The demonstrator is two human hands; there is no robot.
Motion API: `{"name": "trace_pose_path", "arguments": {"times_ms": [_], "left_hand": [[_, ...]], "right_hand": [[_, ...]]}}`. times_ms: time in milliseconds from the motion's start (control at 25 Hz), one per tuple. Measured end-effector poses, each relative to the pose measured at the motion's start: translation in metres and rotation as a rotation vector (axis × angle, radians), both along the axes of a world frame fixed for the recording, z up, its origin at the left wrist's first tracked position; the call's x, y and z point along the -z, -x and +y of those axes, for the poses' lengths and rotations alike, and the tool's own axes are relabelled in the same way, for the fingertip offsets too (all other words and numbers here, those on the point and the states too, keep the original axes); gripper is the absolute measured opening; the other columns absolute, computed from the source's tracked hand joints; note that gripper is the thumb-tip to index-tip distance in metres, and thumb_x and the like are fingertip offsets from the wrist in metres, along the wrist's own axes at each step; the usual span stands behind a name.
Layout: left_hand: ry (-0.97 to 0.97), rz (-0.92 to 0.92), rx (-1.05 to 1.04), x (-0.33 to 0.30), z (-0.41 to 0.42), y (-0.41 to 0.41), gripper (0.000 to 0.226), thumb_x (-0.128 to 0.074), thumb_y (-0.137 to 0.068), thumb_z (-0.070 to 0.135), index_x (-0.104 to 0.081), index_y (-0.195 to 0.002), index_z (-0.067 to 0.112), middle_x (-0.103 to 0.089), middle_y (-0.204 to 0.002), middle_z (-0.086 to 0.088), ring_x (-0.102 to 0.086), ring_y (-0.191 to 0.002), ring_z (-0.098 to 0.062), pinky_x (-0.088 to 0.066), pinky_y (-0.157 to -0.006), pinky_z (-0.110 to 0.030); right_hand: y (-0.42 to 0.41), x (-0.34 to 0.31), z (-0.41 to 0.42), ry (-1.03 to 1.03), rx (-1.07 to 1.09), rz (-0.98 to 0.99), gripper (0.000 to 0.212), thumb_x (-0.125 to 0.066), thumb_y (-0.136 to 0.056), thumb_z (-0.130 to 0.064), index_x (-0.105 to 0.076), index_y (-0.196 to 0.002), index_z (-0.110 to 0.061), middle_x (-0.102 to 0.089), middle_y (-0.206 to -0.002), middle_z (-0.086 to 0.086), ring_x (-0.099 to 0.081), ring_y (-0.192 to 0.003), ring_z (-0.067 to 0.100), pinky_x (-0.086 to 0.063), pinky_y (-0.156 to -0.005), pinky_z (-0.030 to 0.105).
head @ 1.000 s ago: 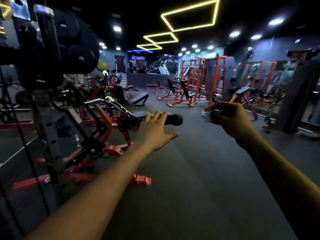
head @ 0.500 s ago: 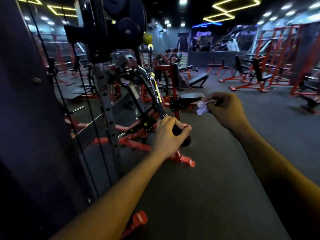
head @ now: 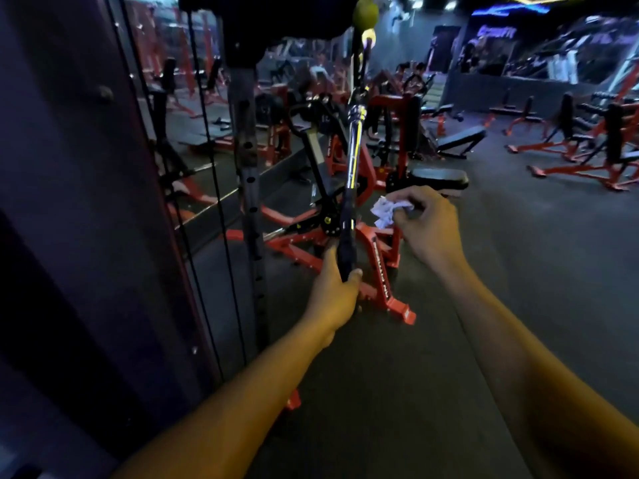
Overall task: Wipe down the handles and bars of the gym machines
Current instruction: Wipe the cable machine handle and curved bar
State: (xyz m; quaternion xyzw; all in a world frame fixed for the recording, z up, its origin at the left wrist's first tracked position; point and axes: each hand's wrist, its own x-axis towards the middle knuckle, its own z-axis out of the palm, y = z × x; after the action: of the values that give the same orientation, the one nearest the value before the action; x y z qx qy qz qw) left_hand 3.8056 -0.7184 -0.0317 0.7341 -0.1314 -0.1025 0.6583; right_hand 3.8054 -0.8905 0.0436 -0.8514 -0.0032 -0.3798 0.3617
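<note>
Bar (head: 353, 167): ran up and away from the left hand, long axis near vertical, chrome shaft above the black grip.
Left hand (head: 333, 292): fingers wrapped around the bar's black lower grip, steadying it.
Cloth (head: 386, 209): crumpled, just right of the shaft, apart from it.
Right hand (head: 427, 226): pinched the cloth; the nearer hand to the bare shaft.
Next move, judged: cloth leftward onto the shaft.

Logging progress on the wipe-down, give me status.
Left hand grips the bar by its black end. Right hand pinches crumpled wipe beside bar, not touching. Nothing between them.
</note>
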Motion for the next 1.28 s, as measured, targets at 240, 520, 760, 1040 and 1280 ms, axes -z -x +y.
{"name": "trace_pose_path", "arguments": {"times_ms": [240,520,760,1040,1280], "left_hand": [[-0.236,-0.160,-0.114,0.037,0.005,-0.016,0.060,-0.055,-0.105,0.028,-0.024,-0.153,0.046,-0.067,-0.109,-0.007,-0.065,-0.079,-0.013,-0.053,-0.065,-0.027],[-0.256,-0.145,-0.295,0.056,-0.017,0.007,0.062,-0.058,-0.104,0.031,-0.024,-0.151,0.053,-0.063,-0.106,0.012,-0.068,-0.074,-0.006,-0.051,-0.060,-0.020],[-0.217,-0.098,-0.444,0.066,-0.024,0.026,0.067,-0.059,-0.104,0.032,-0.021,-0.155,0.052,-0.067,-0.106,0.001,-0.065,-0.064,-0.006,-0.052,-0.057,-0.023],[-0.158,-0.085,-0.470,0.057,0.008,0.039,0.061,-0.059,-0.105,0.025,-0.033,-0.156,0.043,-0.067,-0.082,-0.001,-0.059,-0.057,-0.011,-0.051,-0.056,-0.027],[-0.213,-0.112,-0.453,0.044,0.021,0.054,0.058,-0.057,-0.106,0.023,-0.035,-0.155,0.043,-0.064,-0.067,0.008,-0.057,-0.056,-0.015,-0.053,-0.057,-0.033]], "right_hand": [[-0.065,0.021,0.000,0.111,-0.132,-0.138,0.014,-0.065,-0.089,-0.001,-0.071,-0.099,-0.008,-0.064,-0.100,0.004,-0.058,-0.095,0.011,-0.043,-0.085,0.012],[-0.094,0.082,0.005,0.114,-0.381,-0.074,0.008,-0.069,-0.091,-0.006,-0.067,-0.099,-0.007,-0.060,-0.102,0.006,-0.059,-0.094,0.015,-0.047,-0.083,0.017],[-0.102,0.088,0.025,-0.495,-0.451,0.027,0.013,-0.069,-0.091,-0.009,-0.070,-0.101,-0.016,-0.070,-0.101,-0.004,-0.065,-0.094,0.003,-0.055,-0.084,0.027],[-0.103,0.076,0.064,-0.674,-0.654,0.193,0.027,-0.055,-0.092,-0.012,-0.073,-0.109,-0.023,-0.070,-0.112,0.001,-0.066,-0.101,0.009,-0.052,-0.088,0.023],[-0.096,0.081,0.082,-0.956,-0.723,0.476,0.015,-0.064,-0.091,-0.015,-0.073,-0.079,-0.013,-0.067,-0.071,-0.004,-0.059,-0.063,0.007,-0.047,-0.061,0.022]]}}
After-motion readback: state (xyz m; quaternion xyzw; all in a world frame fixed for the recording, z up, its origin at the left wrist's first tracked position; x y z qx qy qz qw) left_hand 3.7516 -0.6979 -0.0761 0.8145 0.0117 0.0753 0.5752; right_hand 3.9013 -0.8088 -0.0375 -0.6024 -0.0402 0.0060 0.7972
